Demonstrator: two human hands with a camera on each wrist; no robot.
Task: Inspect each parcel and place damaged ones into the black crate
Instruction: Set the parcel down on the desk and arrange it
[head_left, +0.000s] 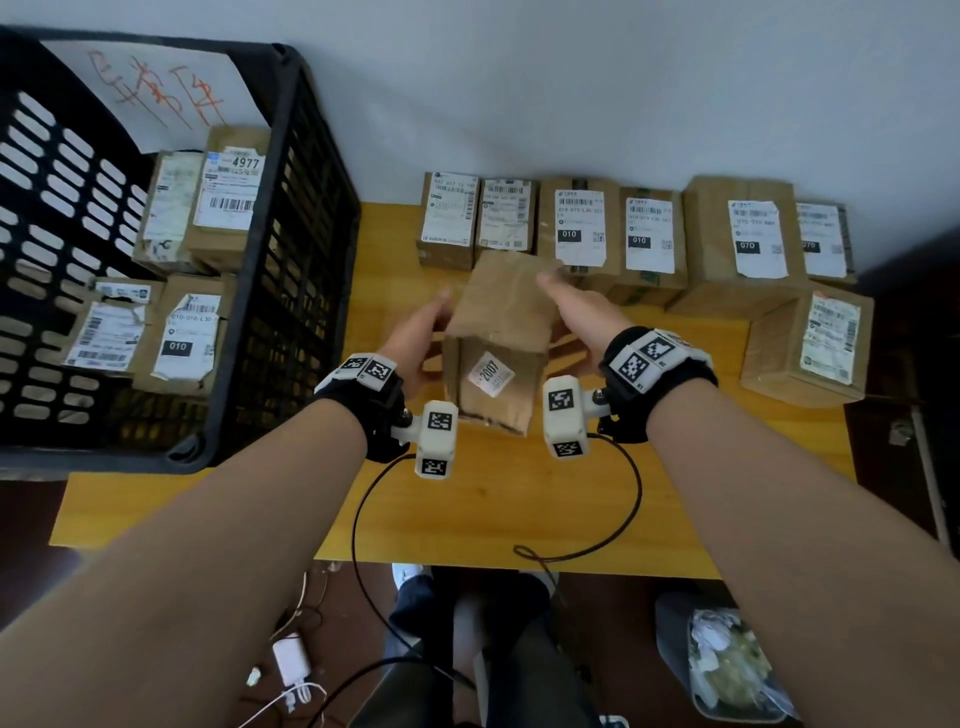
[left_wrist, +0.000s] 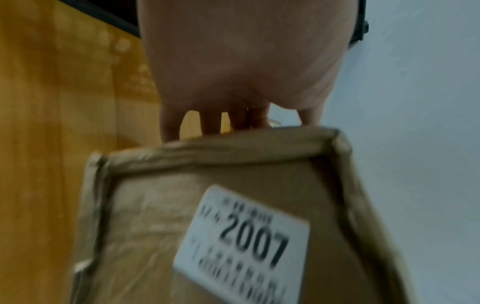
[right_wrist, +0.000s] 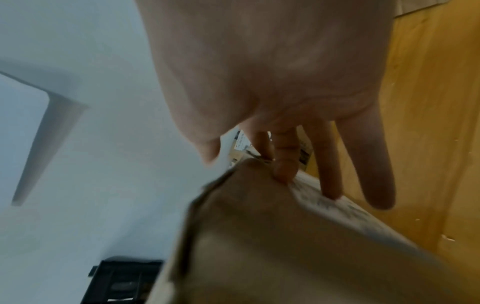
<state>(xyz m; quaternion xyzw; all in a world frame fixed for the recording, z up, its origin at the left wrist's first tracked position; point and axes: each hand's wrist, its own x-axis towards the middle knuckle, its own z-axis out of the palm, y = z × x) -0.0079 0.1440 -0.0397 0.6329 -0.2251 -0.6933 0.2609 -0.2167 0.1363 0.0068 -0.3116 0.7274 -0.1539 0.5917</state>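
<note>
Plainly, the parcel (head_left: 498, 338) is off the bench (head_left: 519, 499), held in the air in front of the row of labelled boxes (head_left: 623, 234) that stands along the wall, with the black crate (head_left: 291, 260) off to the left and already holding several parcels (head_left: 171, 260). The left hand (head_left: 415, 338) lies against its left side and the right hand (head_left: 582, 317) against its right; in the wrist views the fingers (left_wrist: 207, 121) of the left reach over the far edge, and those of the right (right_wrist: 330, 160) press on the labelled face underneath, so both hands are clasping the one box between them. It is a plain cardboard carton, judged light since spread fingers alone carry it, and stiff enough on its flat faces; yet its rims look rolled and crumpled in the left wrist view, so the corners are probably soft and would give under a pinch. The taped surface may be a little slick. Opposite flat sides, as now, seem the best place to take hold, with palms doing the work and not fingertips. Its long axis runs away from the person and is tipped, the far end raised toward the wall and the near end, with the small 2007 sticker (head_left: 491, 374), facing back and down toward the person.
</note>
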